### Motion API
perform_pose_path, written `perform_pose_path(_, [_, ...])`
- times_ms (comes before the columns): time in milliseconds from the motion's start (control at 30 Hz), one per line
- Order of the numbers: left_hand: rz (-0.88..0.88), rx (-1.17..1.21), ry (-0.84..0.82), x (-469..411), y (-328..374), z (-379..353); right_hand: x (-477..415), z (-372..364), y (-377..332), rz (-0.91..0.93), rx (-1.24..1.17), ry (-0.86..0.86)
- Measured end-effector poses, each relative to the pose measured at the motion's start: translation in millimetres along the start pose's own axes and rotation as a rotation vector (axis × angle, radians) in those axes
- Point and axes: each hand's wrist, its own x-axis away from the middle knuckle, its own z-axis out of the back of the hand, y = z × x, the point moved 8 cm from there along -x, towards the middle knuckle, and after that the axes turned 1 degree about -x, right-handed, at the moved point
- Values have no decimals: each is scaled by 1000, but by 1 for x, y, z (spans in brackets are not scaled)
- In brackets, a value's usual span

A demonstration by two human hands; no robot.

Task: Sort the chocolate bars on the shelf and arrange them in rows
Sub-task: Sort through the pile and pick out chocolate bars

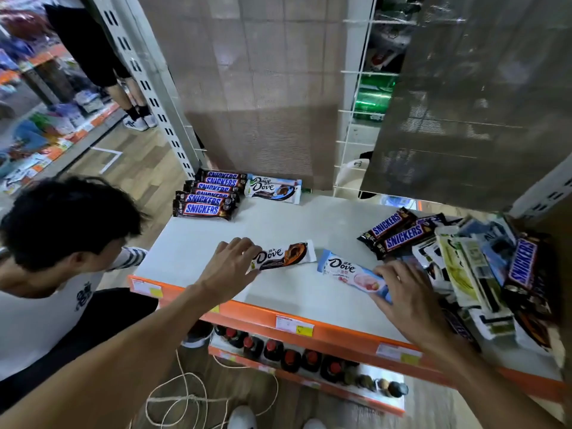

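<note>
Left hand (230,267) pinches the left end of a brown Dove bar (288,254), centre frame. Right hand (402,289) grips the right end of a pink Dove bar (348,270), just right of it. Upper left of the shelf (309,224): six overlapping Snickers (205,199), two stacked Dove bars (274,188).

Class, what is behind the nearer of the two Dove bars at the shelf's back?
Another Dove bar, only its upper strip showing; the nearer bar covers the rest.
</note>
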Motion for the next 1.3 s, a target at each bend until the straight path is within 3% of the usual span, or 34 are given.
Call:
perform_pose_path(300, [-18, -55, 172, -33, -25, -7, -16, -2, -16, 69, 17, 92])
perform_pose_path(500, [-18, -146, 182, -65, -40, -8, -38, -15, -21, 104, -21, 125])
perform_pose_path(1300, [-30, -109, 227, -134, -107, -11, -169, -59, -73, 108, 7, 178])
